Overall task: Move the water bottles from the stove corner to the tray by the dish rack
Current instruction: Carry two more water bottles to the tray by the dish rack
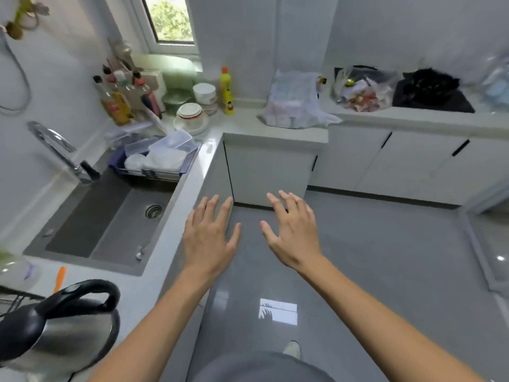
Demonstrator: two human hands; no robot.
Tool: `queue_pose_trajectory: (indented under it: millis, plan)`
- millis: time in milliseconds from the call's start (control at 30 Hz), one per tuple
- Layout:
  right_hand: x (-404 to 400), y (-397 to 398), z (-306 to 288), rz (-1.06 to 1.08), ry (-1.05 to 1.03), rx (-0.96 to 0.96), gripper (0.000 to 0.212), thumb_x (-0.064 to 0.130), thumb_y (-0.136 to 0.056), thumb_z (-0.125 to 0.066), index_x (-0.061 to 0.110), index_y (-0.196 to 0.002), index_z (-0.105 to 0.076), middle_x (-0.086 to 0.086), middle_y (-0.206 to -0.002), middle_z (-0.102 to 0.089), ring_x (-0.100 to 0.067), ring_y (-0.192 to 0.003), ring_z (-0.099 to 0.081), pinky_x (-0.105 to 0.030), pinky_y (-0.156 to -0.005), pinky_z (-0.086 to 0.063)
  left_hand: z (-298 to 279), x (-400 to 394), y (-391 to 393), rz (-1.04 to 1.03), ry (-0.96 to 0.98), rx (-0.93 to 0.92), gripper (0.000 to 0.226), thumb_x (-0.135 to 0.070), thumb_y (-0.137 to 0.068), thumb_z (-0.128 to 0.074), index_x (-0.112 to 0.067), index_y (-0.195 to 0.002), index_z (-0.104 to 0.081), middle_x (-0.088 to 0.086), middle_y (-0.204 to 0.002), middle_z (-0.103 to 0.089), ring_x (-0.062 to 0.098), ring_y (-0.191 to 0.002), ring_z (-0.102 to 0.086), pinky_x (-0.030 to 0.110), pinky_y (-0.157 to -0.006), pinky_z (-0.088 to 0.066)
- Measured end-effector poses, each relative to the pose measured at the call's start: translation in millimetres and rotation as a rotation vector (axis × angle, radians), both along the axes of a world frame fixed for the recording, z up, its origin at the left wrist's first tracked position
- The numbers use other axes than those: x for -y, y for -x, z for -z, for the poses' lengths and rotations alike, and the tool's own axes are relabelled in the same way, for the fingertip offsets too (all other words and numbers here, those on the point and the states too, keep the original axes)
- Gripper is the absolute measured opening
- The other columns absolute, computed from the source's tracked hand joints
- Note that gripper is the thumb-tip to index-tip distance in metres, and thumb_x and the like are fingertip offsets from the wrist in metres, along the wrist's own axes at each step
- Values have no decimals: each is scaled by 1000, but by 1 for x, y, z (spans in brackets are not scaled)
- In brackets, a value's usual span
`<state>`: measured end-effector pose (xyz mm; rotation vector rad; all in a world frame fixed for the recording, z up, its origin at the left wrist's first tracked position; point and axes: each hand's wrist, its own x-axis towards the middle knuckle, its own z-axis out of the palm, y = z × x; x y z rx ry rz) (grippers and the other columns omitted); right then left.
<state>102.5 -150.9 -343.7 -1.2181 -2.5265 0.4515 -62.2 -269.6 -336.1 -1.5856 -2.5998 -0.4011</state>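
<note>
bare hands (248, 238) spread, seemingly empty

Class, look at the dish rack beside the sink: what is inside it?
The dish rack holds clear plastic containers stacked over white items. What lies underneath them is covered, so it cannot be told.

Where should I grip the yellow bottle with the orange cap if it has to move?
Grip the yellow bottle around its mid-body, below the narrow neck, probably with the right hand. It stands upright. Stacked bowls crowd its left and the wall is close behind, so come in from the front-right, its free side.
</note>
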Motion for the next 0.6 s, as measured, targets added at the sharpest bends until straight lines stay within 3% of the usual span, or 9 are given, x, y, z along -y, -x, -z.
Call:
queue_pose_trajectory:
  millis: [233, 600]
  plan:
    - [-88, -77, 18, 255, 76, -15, 72, 60, -95, -40, 28, -159, -38, -4, -164, -39, -25, -153, -28, -45, -126, -25, 10, -131, -52, 195, 37, 5, 64, -56, -101, -38, -26, -157, -45, 8, -158, -50, 31, -151, -40, 48, -120, -38]
    - [-238, -117, 36, 542, 42, 23, 69, 56, -97, -47, 26, -158, -40, -7, -162, -40, -29, -150, -35, -49, -122, -31, 36, -343, -76, 485, 35, 54, 63, -55, -101, -41, -22, -154, -50, 10, -156, -53, 34, -148, -44, 48, -117, -39]
